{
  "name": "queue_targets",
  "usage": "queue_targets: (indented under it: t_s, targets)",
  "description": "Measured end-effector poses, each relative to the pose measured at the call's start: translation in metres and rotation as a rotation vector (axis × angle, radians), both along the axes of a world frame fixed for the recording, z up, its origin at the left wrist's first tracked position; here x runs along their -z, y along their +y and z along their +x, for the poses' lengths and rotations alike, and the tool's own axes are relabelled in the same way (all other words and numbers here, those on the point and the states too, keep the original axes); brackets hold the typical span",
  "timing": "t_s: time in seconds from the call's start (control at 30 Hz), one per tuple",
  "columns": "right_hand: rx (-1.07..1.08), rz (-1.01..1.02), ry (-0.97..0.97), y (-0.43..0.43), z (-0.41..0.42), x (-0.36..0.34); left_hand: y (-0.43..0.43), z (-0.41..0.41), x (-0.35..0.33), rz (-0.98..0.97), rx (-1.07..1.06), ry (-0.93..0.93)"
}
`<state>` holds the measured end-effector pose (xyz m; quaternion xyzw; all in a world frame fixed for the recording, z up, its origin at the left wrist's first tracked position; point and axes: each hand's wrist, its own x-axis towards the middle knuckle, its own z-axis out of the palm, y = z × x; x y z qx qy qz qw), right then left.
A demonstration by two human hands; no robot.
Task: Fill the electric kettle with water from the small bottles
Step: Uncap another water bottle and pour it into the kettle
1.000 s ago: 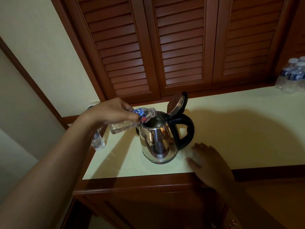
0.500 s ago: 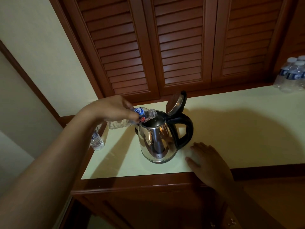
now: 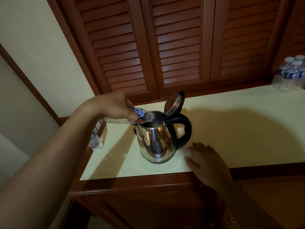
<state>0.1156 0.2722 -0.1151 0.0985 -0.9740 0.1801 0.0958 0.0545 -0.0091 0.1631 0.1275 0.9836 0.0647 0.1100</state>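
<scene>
Kettle [image 3: 156, 142], rounded polished steel, sits beneath ribbed clear plastic bottle [image 3: 142, 115] clasped in left grip [image 3: 113, 106]; right grip [image 3: 204, 159] lies spread.

One kettle [image 3: 156, 141], two hands [image 3: 113, 108] [image 3: 206, 157], at least five small bottles [image 3: 143, 115] [image 3: 95, 142] [image 3: 287, 75], three louvred doors [image 3: 115, 47] [image 3: 179, 47] [image 3: 247, 38]

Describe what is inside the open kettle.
The neck of the tipped bottle, gripped by the left hand, pokes over the mouth of the kettle. Inside, only shiny wall shows; the rim hides any water level.
</scene>
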Motion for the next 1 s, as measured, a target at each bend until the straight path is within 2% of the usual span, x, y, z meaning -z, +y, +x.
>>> queue_targets:
  t_s: [0.13,0.2,0.4,0.47,0.57,0.67,0.73,0.8,0.9,1.0]
  targets:
    - [-0.002,-0.006,0.010,0.000,0.001,0.001,-0.002,0.003,0.002,0.004,-0.023,0.014]
    - [-0.017,-0.046,0.022,0.000,0.003,-0.002,-0.009,0.007,0.006,0.089,-0.072,0.028]
    - [-0.121,-0.434,0.199,-0.008,0.032,-0.015,-0.021,0.054,0.050,0.620,-0.249,0.119]
    - [-0.142,-0.507,0.190,-0.009,0.039,-0.020,-0.017,0.077,0.074,0.795,-0.221,0.160]
    - [-0.187,-0.479,0.151,-0.009,0.045,-0.038,-0.006,0.114,0.111,0.959,-0.080,0.003]
    - [-0.269,-0.360,0.067,-0.006,0.048,-0.062,0.002,0.137,0.142,0.896,-0.043,-0.158]
    - [-0.295,-0.298,0.042,-0.003,0.048,-0.075,0.006,0.142,0.152,0.926,-0.078,-0.233]
    - [-0.317,-0.272,0.028,0.000,0.048,-0.084,0.007,0.143,0.155,0.960,-0.099,-0.225]
    - [-0.357,-0.284,0.038,0.002,0.052,-0.093,0.007,0.142,0.154,0.870,-0.043,-0.124]
    - [-0.388,-0.337,0.030,-0.001,0.057,-0.102,0.011,0.143,0.150,0.875,-0.020,-0.150]
